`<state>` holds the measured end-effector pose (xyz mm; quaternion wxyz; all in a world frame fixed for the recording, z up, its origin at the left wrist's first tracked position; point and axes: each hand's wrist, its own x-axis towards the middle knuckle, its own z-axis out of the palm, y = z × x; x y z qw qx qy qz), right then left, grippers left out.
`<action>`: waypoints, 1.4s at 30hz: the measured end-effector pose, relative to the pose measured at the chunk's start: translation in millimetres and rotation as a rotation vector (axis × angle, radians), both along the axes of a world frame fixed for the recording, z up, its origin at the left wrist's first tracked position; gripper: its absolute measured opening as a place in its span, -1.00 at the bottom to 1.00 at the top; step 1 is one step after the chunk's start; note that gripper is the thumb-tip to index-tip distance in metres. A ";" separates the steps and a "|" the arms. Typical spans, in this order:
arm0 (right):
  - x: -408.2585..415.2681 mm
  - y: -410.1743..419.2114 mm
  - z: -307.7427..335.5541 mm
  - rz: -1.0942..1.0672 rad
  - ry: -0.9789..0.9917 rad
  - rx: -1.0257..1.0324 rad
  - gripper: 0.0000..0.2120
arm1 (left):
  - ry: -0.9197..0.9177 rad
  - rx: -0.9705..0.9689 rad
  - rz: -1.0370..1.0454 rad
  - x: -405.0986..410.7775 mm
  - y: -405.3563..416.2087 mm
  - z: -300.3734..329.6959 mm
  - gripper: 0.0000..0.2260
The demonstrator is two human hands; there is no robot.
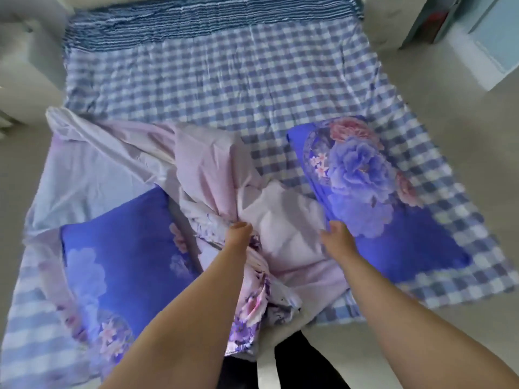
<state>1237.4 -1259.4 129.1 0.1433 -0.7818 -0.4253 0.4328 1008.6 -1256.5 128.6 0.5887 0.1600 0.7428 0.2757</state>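
- The cover (pixel 280 209) is thin, soft cloth, pale pink and lilac. It lies crumpled in loose folds across the near half of the bed, between two pillows. A floral-printed part hangs over the near edge.
- The left hand (pixel 238 231) grips a bunched ridge of the cover near its middle, its fingers curled down into the folds.
- The right hand (pixel 335 238) rests where the cover meets the right pillow (pixel 379 192). Its fingers point forward and their tips are blurred, so I cannot tell whether they hold anything.
- Both pillows are flat, smooth rectangles of deep blue with large printed flowers. The left pillow (pixel 120 248) lies partly over the cover's edge.
- Under everything is a wrinkled blue-and-white checked sheet (pixel 219 80).
- A ribbed, blue-and-white striped blanket (pixel 196 21) lies across the far end.
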 end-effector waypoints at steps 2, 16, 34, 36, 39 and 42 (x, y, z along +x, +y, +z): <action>-58.7 -7.9 -16.2 0.218 0.053 -0.123 -0.64 | 0.126 -0.062 0.107 -50.3 -28.3 -11.9 -0.77; -378.5 -87.3 -89.2 0.342 0.239 -0.379 -0.67 | 0.456 -0.422 0.330 -370.2 -193.4 -109.7 -0.11; -434.1 -123.0 -97.1 0.097 -0.031 0.068 -0.71 | 0.617 -0.268 0.548 -389.4 -198.3 -86.6 -0.63; -417.3 -109.7 -71.0 0.091 -0.088 0.175 -0.72 | 0.615 -0.188 0.556 -369.3 -182.6 -63.3 -0.63; -370.1 -79.6 -40.7 0.083 -0.184 0.349 -0.70 | 0.559 -0.085 0.458 -331.8 -148.9 -38.5 -0.63; -307.1 -44.6 -12.2 0.066 -0.302 0.456 -0.71 | 0.526 0.008 0.336 -282.6 -107.9 -19.2 -0.64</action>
